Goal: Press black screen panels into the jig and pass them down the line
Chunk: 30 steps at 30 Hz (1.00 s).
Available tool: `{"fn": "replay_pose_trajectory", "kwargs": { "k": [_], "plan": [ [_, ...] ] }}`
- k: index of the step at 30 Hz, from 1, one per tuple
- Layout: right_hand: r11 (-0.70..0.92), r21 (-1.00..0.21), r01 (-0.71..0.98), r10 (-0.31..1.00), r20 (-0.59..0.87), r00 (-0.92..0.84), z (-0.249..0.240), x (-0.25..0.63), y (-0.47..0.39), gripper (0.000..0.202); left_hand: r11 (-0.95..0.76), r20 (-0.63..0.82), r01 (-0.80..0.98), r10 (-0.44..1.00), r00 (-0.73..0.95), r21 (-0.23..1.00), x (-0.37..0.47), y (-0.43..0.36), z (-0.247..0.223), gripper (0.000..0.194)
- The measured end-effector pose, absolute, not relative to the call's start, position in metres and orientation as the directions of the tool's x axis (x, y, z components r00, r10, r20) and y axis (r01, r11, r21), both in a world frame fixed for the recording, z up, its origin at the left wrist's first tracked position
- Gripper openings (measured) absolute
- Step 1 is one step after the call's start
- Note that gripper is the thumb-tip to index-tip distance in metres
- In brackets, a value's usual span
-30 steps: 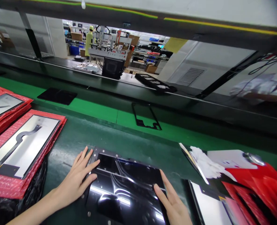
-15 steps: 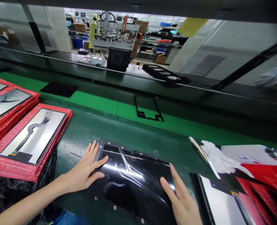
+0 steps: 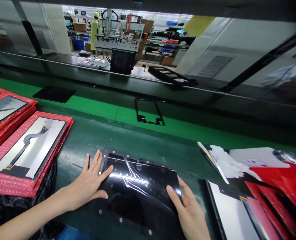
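A glossy black screen panel (image 3: 140,186) lies over a dark fixture plate with several round pale dots (image 3: 120,220), right in front of me. My left hand (image 3: 91,181) rests open at the plate's left edge, fingers spread, thumb and index finger reaching to the panel. At the panel's right edge, my right hand (image 3: 188,206) grips it, with the thumb on top and the other fingers at the side. Bright reflections streak across the panel's surface. What lies beneath the panel is mostly hidden.
Left of me, display panels with ribbon cables (image 3: 31,146) sit on red bubble bags (image 3: 2,180). A black frame (image 3: 150,121) and a dark panel (image 3: 54,94) lie on the green strip. To the right are a white cloth (image 3: 224,161), another display panel (image 3: 229,213) and red bags (image 3: 288,180).
The view has shifted slightly, so most things appear further left. My left hand's fingers are spread wider. The right hand keeps its grip on the panel's edge.
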State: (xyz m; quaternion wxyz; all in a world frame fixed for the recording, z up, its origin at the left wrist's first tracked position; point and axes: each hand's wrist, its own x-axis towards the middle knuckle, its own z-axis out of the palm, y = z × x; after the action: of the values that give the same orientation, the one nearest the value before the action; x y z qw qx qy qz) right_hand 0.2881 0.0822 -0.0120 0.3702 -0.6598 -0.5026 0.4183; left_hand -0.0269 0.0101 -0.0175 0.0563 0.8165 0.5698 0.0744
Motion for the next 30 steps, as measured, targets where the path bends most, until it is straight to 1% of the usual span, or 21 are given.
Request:
{"fn": "replay_pose_trajectory", "kwargs": {
  "k": [6,10,12,14,15,18,20,22,24,27,28,30],
  "plan": [
    [-0.182,-0.906,0.382,0.982,-0.146,0.121,-0.01,0.287,0.084,0.08,-0.347,0.071,0.922,0.938,0.339,0.17,-0.027,0.01,-0.019,0.092],
    [-0.194,-0.903,0.384,0.979,-0.156,0.127,-0.012,0.286,0.083,0.077,-0.352,0.046,0.928,0.936,0.349,0.119,-0.027,0.01,-0.018,0.092],
    [-0.172,-0.903,0.393,0.984,-0.137,0.115,-0.016,0.289,0.083,0.075,-0.358,0.045,0.929,0.934,0.356,0.096,-0.028,0.011,-0.018,0.091],
    [-0.075,-0.868,0.49,0.996,-0.043,0.077,-0.02,0.294,0.084,0.07,-0.364,0.046,0.928,0.931,0.362,0.073,-0.028,0.012,-0.019,0.091],
    [-0.006,-0.826,0.563,0.999,0.023,0.045,-0.021,0.297,0.085,0.067,-0.366,0.048,0.929,0.93,0.364,0.059,-0.028,0.012,-0.019,0.091],
    [0.189,-0.643,0.742,0.978,0.194,-0.081,-0.021,0.308,0.09,0.057,-0.371,0.062,0.928,0.927,0.37,0.013,-0.027,0.014,-0.022,0.094],
    [0.265,-0.552,0.791,0.958,0.243,-0.152,-0.018,0.316,0.096,0.051,-0.366,0.085,0.93,0.927,0.366,-0.017,-0.027,0.014,-0.025,0.099],
    [0.306,-0.489,0.817,0.945,0.264,-0.196,-0.014,0.325,0.103,0.045,-0.358,0.117,0.933,0.926,0.36,-0.039,-0.027,0.013,-0.029,0.101],
    [0.341,-0.462,0.819,0.933,0.272,-0.235,-0.012,0.334,0.11,0.038,-0.355,0.15,0.933,0.921,0.359,-0.054,-0.026,0.011,-0.034,0.098],
    [0.411,-0.479,0.776,0.909,0.274,-0.313,-0.01,0.343,0.115,0.03,-0.352,0.254,0.933,0.898,0.359,-0.076,-0.021,0.014,-0.042,0.084],
    [0.431,-0.489,0.758,0.901,0.272,-0.337,-0.01,0.345,0.116,0.03,-0.338,0.3,0.938,0.89,0.343,-0.072,-0.019,0.016,-0.045,0.081],
    [0.458,-0.494,0.739,0.889,0.265,-0.374,-0.009,0.346,0.117,0.036,-0.283,0.373,0.959,0.887,0.273,-0.027,-0.014,0.024,-0.049,0.075]
  ]
}}
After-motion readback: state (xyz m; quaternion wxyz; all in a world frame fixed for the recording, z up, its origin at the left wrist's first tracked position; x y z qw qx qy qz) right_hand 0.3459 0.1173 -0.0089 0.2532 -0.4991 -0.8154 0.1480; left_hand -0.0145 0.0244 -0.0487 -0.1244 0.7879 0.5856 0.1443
